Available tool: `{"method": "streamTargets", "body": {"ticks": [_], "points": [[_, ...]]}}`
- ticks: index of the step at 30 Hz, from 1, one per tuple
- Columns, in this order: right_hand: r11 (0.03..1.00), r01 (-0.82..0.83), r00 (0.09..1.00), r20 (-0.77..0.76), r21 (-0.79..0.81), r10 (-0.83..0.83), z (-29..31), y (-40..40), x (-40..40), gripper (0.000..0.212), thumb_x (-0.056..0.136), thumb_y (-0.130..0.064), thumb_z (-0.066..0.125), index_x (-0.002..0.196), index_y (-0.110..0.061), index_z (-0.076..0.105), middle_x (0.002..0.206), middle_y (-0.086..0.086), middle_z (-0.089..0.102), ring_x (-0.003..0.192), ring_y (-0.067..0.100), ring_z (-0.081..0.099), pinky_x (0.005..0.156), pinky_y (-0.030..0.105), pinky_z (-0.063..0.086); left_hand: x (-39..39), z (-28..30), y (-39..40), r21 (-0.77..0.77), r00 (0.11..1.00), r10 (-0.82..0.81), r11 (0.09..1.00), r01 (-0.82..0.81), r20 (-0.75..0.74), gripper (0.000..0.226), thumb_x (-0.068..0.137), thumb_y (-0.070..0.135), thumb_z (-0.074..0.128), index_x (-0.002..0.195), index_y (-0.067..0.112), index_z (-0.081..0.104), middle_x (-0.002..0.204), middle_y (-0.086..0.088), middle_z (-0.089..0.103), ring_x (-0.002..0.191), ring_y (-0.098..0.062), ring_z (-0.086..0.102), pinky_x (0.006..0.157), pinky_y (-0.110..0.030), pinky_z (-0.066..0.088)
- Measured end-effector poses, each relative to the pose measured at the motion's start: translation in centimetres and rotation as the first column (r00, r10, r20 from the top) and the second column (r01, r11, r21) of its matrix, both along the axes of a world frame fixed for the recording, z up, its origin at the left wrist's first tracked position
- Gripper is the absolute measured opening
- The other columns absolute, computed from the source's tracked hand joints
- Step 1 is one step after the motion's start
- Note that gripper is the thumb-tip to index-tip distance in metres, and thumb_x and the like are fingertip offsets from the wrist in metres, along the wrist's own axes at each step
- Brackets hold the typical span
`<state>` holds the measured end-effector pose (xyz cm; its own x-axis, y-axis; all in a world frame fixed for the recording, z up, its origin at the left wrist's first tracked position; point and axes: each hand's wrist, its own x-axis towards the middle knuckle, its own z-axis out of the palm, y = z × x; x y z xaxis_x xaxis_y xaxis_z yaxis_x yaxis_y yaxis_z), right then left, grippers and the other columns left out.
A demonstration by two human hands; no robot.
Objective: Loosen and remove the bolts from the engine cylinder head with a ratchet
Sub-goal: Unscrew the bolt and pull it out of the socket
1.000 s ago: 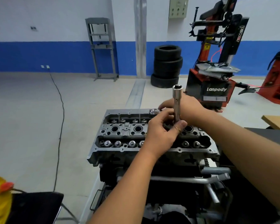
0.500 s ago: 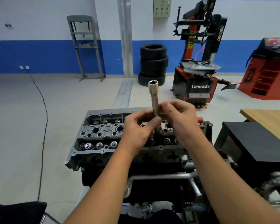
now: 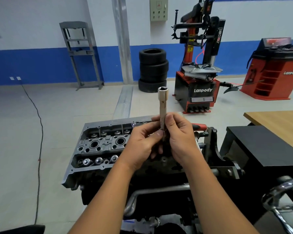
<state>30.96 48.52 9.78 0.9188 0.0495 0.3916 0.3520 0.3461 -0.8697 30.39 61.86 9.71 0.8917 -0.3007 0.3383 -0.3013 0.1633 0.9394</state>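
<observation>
Far left: black cable runs down the grey floor, well clear of the work. Cylinder head sits on the engine, centre-left, valve springs and plug wells exposed; its left half is bare, its right half is hidden behind the hands. No bolt heads can be picked out for sure at this size.

Left hand is curled, thumb and fingers pinching the bottom of the long socket, which stands upright above the head with its open hex end up. Right hand is closed around the same lower part from the other side. Whatever sits below the socket is hidden by the fingers, so it is unclear whether a bolt or extension is being pulled out.

Ratchet handle, red and black, lies on the head just behind the right hand, not held.

Handling, as a guess: the socket is steel, stiff, smooth, probably oily and so slippery; hold low on the shank with both thumbs. Head bolts should be long and heavy for their size; lift straight up.

Room: open floor left and ahead. Right side is tight: engine stand bracket, black cabinet and a wooden table sit close, limiting ratchet swing that way.
</observation>
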Motion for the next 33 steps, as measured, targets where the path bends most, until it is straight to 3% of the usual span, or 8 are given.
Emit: {"method": "streamTargets", "body": {"ticks": [6, 9, 12, 14, 19, 23, 28, 33], "points": [[0.999, 0.048, 0.993, 0.105, -0.002, -0.048, 0.16, 0.51, -0.16, 0.012, 0.085, -0.026, 0.078, 0.097, -0.024, 0.080, 0.109, 0.007, 0.078, 0.098, 0.022, 0.076, 0.080, 0.029, 0.060, 0.30, -0.23, -0.13, 0.023, 0.978, 0.203, 0.979, -0.205, 0.051, 0.028, 0.083, 0.000, 0.082, 0.109, 0.005, 0.072, 0.097, -0.011, 0.077, 0.077, -0.019, 0.073, 0.067, -0.033, 0.060], [0.998, 0.058, 0.991, 0.126, -0.024, -0.055, 0.25, 0.46, -0.17, 0.010, 0.090, -0.032, 0.075, 0.093, -0.022, 0.079, 0.112, 0.005, 0.077, 0.095, 0.019, 0.075, 0.076, 0.029, 0.060, 0.09, -0.21, 0.07, 0.034, 0.994, 0.094, 0.995, -0.096, 0.057, 0.021, 0.093, 0.010, 0.076, 0.113, 0.015, 0.074, 0.080, -0.004, 0.070, 0.053, -0.015, 0.056, 0.046, -0.026, 0.044], [1.000, 0.015, 0.999, 0.046, -0.026, -0.013, -0.04, 0.20, -0.19, 0.036, 0.093, -0.054, 0.067, 0.099, -0.020, 0.076, 0.099, 0.016, 0.074, 0.053, 0.031, 0.066, 0.044, 0.039, 0.055, 0.23, -0.57, -0.05, 0.025, 0.999, 0.027, 0.999, -0.028, 0.030, 0.023, 0.099, 0.022, 0.066, 0.120, 0.023, 0.074, 0.075, -0.012, 0.061, 0.054, -0.024, 0.053, 0.041, -0.028, 0.040], [1.000, -0.005, 1.000, 0.014, 0.009, 0.005, 0.14, 0.18, -0.14, 0.037, 0.090, -0.051, 0.067, 0.100, -0.016, 0.074, 0.091, 0.018, 0.073, 0.044, 0.034, 0.060, 0.041, 0.039, 0.054, 0.41, -0.65, -0.15, 0.025, 0.999, 0.043, 0.999, -0.044, 0.019, 0.025, 0.100, 0.017, 0.061, 0.121, 0.022, 0.072, 0.072, -0.011, 0.059, 0.053, -0.022, 0.053, 0.041, -0.027, 0.039], [0.998, 0.008, 0.998, 0.069, 0.068, -0.013, 0.02, 0.34, 0.18, 0.017, 0.086, -0.017, 0.075, 0.099, -0.009, 0.068, 0.110, 0.012, 0.078, 0.098, 0.025, 0.076, 0.079, 0.033, 0.062, 0.63, -0.69, 0.12, 0.013, 0.985, 0.169, 0.985, -0.170, 0.037, 0.028, 0.084, 0.006, 0.084, 0.109, 0.006, 0.071, 0.102, -0.020, 0.075, 0.084, -0.023, 0.069, 0.070, -0.044, 0.060], [0.997, 0.050, 0.996, 0.081, -0.061, -0.045, 0.03, 0.62, 0.22, 0.014, 0.093, -0.035, 0.069, 0.101, -0.027, 0.078, 0.114, 0.005, 0.077, 0.105, 0.021, 0.073, 0.087, 0.030, 0.058, 0.62, -0.59, 0.18, 0.006, 0.984, 0.139, 0.990, -0.141, 0.107, 0.026, 0.089, 0.005, 0.079, 0.115, 0.010, 0.075, 0.106, -0.007, 0.079, 0.100, -0.018, 0.074, 0.086, -0.029, 0.058], [0.995, 0.097, 0.995, 0.006, -0.016, -0.097, 0.31, 0.69, 0.07, 0.033, 0.097, -0.048, 0.062, 0.103, -0.020, 0.078, 0.109, 0.007, 0.077, 0.101, 0.021, 0.072, 0.087, 0.034, 0.058, 0.44, -0.43, -0.08, -0.008, 0.995, 0.074, 0.997, -0.073, 0.065, 0.033, 0.102, -0.004, 0.058, 0.131, 0.006, 0.069, 0.122, -0.005, 0.076, 0.117, -0.016, 0.070, 0.101, -0.032, 0.054], [0.999, 0.049, 0.998, 0.045, -0.015, -0.048, 0.53, 0.55, -0.17, 0.021, 0.085, -0.038, 0.078, 0.100, -0.023, 0.079, 0.111, 0.012, 0.077, 0.105, 0.030, 0.074, 0.090, 0.038, 0.060, 0.44, -0.39, -0.14, -0.040, 0.987, 0.124, 0.992, -0.120, 0.105, 0.028, 0.087, -0.003, 0.078, 0.108, 0.016, 0.073, 0.109, -0.006, 0.079, 0.106, -0.021, 0.075, 0.093, -0.028, 0.057]]}}
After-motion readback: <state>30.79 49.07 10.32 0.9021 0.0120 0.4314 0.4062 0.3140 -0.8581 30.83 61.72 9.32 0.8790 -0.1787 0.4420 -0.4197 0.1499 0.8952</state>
